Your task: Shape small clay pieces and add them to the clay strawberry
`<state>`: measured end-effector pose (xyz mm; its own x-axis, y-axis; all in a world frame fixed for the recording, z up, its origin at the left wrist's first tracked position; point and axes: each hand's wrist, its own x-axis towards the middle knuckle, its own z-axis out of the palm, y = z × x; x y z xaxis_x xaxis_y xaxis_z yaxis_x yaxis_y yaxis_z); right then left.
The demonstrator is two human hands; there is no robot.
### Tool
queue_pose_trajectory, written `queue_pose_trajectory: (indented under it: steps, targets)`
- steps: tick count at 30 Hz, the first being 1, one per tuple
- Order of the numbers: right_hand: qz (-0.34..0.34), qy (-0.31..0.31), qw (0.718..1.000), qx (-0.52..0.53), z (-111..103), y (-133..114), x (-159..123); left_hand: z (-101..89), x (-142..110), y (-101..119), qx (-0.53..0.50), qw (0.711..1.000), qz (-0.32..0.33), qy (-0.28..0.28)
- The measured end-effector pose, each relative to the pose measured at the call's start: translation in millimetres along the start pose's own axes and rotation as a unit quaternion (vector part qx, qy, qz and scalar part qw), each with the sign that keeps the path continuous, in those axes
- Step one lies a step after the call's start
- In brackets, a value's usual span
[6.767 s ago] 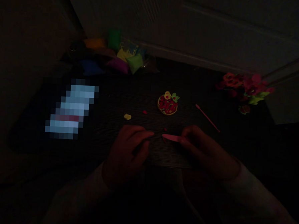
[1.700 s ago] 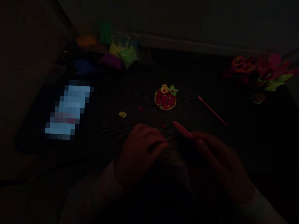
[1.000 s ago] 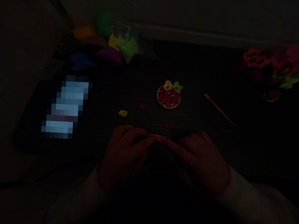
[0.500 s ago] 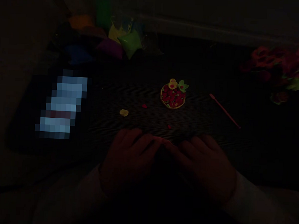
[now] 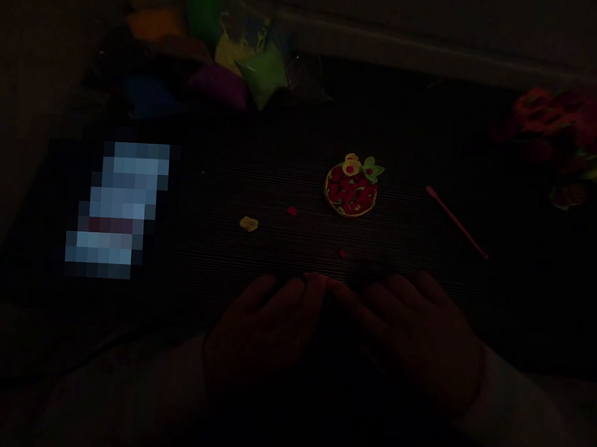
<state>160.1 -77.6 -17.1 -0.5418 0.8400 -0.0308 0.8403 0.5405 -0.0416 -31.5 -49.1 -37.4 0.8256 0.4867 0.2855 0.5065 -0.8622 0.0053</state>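
The scene is very dark. My left hand [image 5: 260,325] and my right hand [image 5: 417,333] rest close together near the front of a dark ribbed table [image 5: 280,182], fingertips meeting over a small pink piece [image 5: 318,278] that I cannot make out. A round red and yellow clay disc [image 5: 351,189] with a yellow flower and green leaves lies beyond my hands. Small red bits [image 5: 341,253] [image 5: 292,211] and a yellow bit [image 5: 249,223] lie on the table between the disc and my hands.
A thin pink stick tool [image 5: 456,222] lies right of the disc. Several coloured clay packets [image 5: 246,74] are piled at the back left. Red and pink clay flowers [image 5: 568,131] sit at the far right. A blurred lit rectangle [image 5: 122,207] lies at left.
The pink tool that stuck out of my right hand earlier no longer shows. Both hands have come together, fingertips touching, and stayed so. The view has shifted a little.
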Motion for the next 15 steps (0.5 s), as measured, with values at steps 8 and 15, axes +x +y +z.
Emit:
queue_pose_trajectory:
  steps: [8, 15]
  targets:
    - [0.006, -0.043, 0.999, 0.002, -2.2, 0.7, -1.1, 2.0, -2.0, 1.2, -0.006, 1.000, 0.003, 0.000]
    - [-0.011, -0.025, 0.999, 0.025, 6.5, 4.1, -3.5, -1.8, -3.7, 1.0, -0.053, 0.997, -0.048, -0.042]
